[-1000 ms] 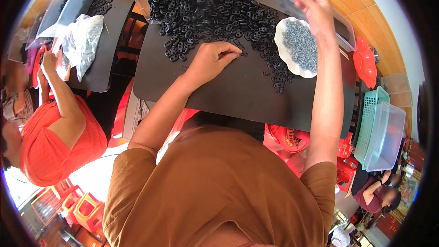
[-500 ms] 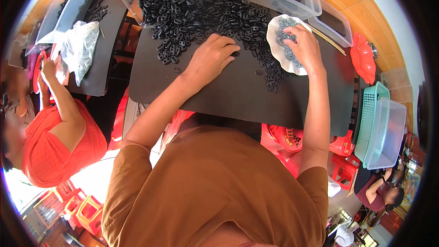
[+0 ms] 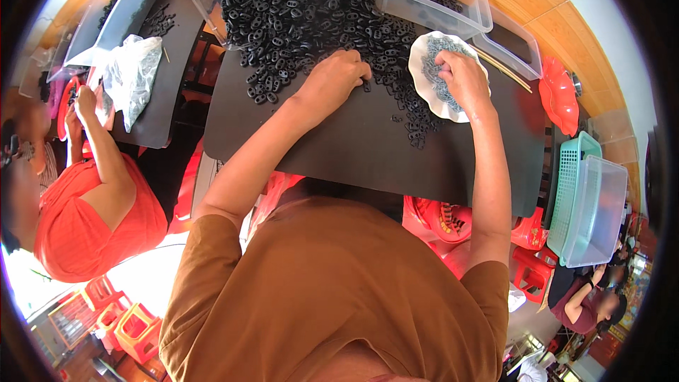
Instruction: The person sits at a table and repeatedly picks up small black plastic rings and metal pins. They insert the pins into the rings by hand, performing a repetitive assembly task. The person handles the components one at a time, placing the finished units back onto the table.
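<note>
My left hand point(image 3: 338, 79) rests at the near edge of a heap of black two-holed plastic pieces point(image 3: 297, 18). Its fingers are curled, and one black piece point(image 3: 366, 86) shows at the fingertips. On the right, my right hand point(image 3: 463, 79) reaches into a white wavy-rimmed bowl point(image 3: 419, 83). Thumb and fingers are drawn together over small silvery metal parts point(image 3: 433, 64) there; what they pinch is too small to make out. Smaller black pieces point(image 3: 416, 124) lie loose between the heap and the bowl.
Behind the bowl stand clear plastic bins point(image 3: 438, 10), with thin sticks point(image 3: 502, 68) beside them. A red scalloped dish point(image 3: 559, 95) and a green basket point(image 3: 571, 194) are at the right. To the left, a person in red works at another dark table point(image 3: 152, 117) holding a plastic bag point(image 3: 134, 74).
My right hand's fingers have closed from a wider spread among the metal parts. My left fingers have curled more, and the black piece at their tips has turned. The view has shifted slightly.
</note>
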The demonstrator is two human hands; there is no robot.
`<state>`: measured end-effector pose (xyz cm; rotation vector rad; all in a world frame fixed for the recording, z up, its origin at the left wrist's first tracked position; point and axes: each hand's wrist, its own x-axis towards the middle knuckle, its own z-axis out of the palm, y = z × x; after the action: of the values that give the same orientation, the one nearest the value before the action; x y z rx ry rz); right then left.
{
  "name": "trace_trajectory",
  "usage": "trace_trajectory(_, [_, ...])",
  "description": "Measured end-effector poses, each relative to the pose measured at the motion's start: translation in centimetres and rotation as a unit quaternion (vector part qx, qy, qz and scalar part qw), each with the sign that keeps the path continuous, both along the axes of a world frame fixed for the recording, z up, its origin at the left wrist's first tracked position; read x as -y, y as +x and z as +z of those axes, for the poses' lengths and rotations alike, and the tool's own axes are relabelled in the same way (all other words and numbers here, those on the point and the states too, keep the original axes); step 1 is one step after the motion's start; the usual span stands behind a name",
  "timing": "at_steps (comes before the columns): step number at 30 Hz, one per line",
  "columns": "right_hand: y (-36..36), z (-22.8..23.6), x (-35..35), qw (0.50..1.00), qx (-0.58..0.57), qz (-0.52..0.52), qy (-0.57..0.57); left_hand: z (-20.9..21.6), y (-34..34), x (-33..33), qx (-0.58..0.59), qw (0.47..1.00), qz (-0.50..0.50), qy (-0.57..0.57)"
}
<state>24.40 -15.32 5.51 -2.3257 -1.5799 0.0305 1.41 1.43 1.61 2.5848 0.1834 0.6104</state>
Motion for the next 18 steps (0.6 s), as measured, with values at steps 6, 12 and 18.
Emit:
trace_trajectory(6, [-0.1,0.4,0.1,0.995,-0.050,0.028,0.081,-0.1,-0.7,-0.5,0.041,0.996,-0.017,-0.080])
trace_trajectory(12, [-0.4,0.4,0.6,0.980,-0.151,-0.009,0.130,0.9,-1.1,-0.7,0.003,0.890,0.016,-0.457])
trace_trajectory(18, [-5.0,0.1,-1.8,0.845,-0.486,0.041,0.220,0.4,-0.2,-0.2,0.048,0.791,-0.024,-0.609])
